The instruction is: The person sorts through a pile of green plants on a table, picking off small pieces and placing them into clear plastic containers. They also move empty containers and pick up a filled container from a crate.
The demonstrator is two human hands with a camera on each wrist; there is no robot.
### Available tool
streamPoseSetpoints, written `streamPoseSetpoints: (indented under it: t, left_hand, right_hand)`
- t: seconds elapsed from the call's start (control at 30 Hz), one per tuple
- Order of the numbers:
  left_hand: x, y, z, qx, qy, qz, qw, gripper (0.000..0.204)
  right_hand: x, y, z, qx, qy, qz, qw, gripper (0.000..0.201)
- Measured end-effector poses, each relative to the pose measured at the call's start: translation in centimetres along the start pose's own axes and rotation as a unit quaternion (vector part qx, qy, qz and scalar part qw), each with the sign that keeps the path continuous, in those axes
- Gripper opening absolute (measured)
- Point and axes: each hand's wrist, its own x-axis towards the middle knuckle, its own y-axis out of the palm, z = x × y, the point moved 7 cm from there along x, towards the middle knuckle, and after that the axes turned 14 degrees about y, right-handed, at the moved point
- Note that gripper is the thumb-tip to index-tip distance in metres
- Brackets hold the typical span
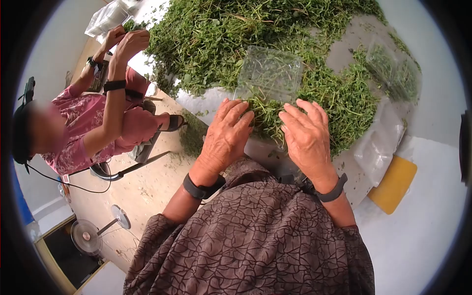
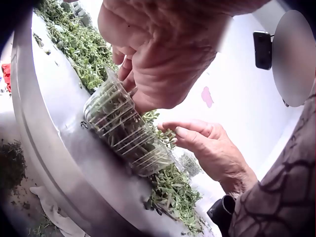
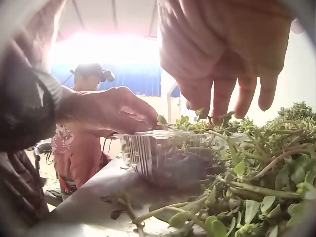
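Note:
A clear plastic clamshell box [image 2: 118, 123] stands at the table's near edge, filled with leafy green stems [image 2: 133, 131]. Its see-through lid [image 1: 270, 69] lies folded back over the loose greens. My left hand [image 1: 226, 135] is at the left side of the box, its fingers reaching over the rim onto the stems. On the other side my right hand [image 1: 309, 140] hovers with fingers spread and pointing down, tips right at the sprigs. In the right wrist view those fingers [image 3: 224, 94] hang nearly straight over the leaves.
A large heap of cut greens [image 1: 206, 44] covers the table. More clear boxes [image 1: 381, 142] lie at the right, by a yellow board [image 1: 393, 184]. At left a seated person [image 1: 93, 123] handles greens beside stacked boxes [image 1: 105, 19]. A fan [image 1: 88, 236] stands on the floor.

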Motion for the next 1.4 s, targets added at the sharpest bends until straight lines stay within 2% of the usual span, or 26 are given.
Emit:
streamPoseSetpoints:
  t: [0.13, 0.23, 0.33, 0.4, 0.43, 0.5, 0.53, 0.6, 0.67, 0.73, 0.83, 0.9, 0.97, 1.0, 1.03, 1.1, 1.17, 1.33, 1.4]
  left_hand:
    - [0.4, -0.1, 0.0, -0.022, -0.037, -0.019, 0.999, 0.049]
    - [1.1, 0.3, 0.0, 0.006, -0.037, -0.004, 0.999, 0.041]
    - [1.1, 0.7, 0.6, 0.003, -0.038, -0.023, 0.999, 0.03]
    - [0.8, -0.2, 1.1, -0.023, -0.055, -0.097, 0.993, 0.021]
    - [0.7, -0.3, 1.1, -0.023, -0.057, -0.096, 0.993, 0.021]
    - [-0.1, -0.9, 2.1, -0.098, -0.135, -0.148, 0.975, 0.017]
    - [-0.2, -1.2, 2.2, -0.11, -0.135, -0.166, 0.971, 0.014]
    - [-0.5, -1.2, 2.3, -0.126, -0.148, -0.169, 0.966, 0.014]
    - [-0.8, -1.3, 2.3, -0.141, -0.162, -0.173, 0.961, 0.014]
    - [-0.5, -1.8, 1.6, -0.106, -0.119, -0.171, 0.972, 0.014]
    - [-0.2, -3.5, 0.4, -0.165, -0.126, -0.198, 0.958, 0.015]
    - [-0.1, -3.5, 0.2, -0.145, -0.114, -0.197, 0.963, 0.016]
    - [-0.3, -2.1, 0.9, -0.169, -0.125, -0.165, 0.964, 0.018]
    - [-0.3, -1.8, 0.9, -0.2, -0.107, -0.162, 0.96, 0.019]
    - [-0.3, -1.6, 0.8, -0.201, -0.106, -0.162, 0.96, 0.019]
    - [0.3, -1.8, -0.4, -0.188, -0.056, -0.151, 0.969, 0.02]
    - [0.2, -1.4, -0.6, -0.2, -0.066, -0.126, 0.969, 0.021]
    - [0.1, -1.1, -1.4, -0.242, -0.033, -0.121, 0.962, 0.022]
    - [0.1, -1.2, -1.4, -0.266, -0.027, -0.123, 0.956, 0.022]
  right_hand:
    - [-0.1, 0.0, 0.8, 0.01, -0.011, -0.001, 1.0, 0.026]
    - [0.0, 0.9, 1.4, 0.013, -0.024, 0.012, 1.0, 0.02]
    - [-0.1, 2.3, 0.8, -0.029, -0.021, 0.06, 0.998, 0.013]
    - [-0.1, 2.0, 0.2, -0.021, -0.011, 0.048, 0.999, 0.012]
    - [-0.1, 1.7, -0.1, -0.013, 0.0, 0.036, 0.999, 0.011]
    - [-0.1, 1.5, 0.0, -0.006, 0.003, 0.038, 0.999, 0.013]
    - [-0.1, 1.2, 0.0, 0.001, 0.005, 0.038, 0.999, 0.015]
    - [-0.1, 1.0, 0.0, 0.007, 0.007, 0.037, 0.999, 0.016]
    - [-0.1, 0.4, 0.0, 0.02, 0.002, -0.002, 1.0, 0.022]
    - [-0.2, 0.1, 0.1, 0.015, -0.007, -0.013, 1.0, 0.025]
    - [-0.2, -0.5, 0.5, 0.015, -0.021, -0.027, 0.999, 0.03]
    - [-0.4, -0.4, 1.0, 0.026, -0.029, -0.025, 0.999, 0.033]
    - [-0.2, 0.0, 0.9, 0.026, -0.012, -0.013, 1.0, 0.037]
    - [-0.1, 0.0, 0.9, 0.024, -0.012, -0.015, 1.0, 0.037]
    - [-0.2, 0.0, 1.1, 0.023, -0.018, -0.013, 0.999, 0.038]
    - [-0.2, 0.4, 1.5, 0.023, -0.026, -0.008, 0.999, 0.039]
    - [0.0, 1.4, 1.5, 0.011, -0.027, -0.009, 1.0, 0.04]
    - [0.5, 1.5, 1.1, 0.046, -0.028, -0.056, 0.997, 0.016]
    - [0.7, 1.2, 0.8, 0.064, -0.024, -0.067, 0.995, 0.017]
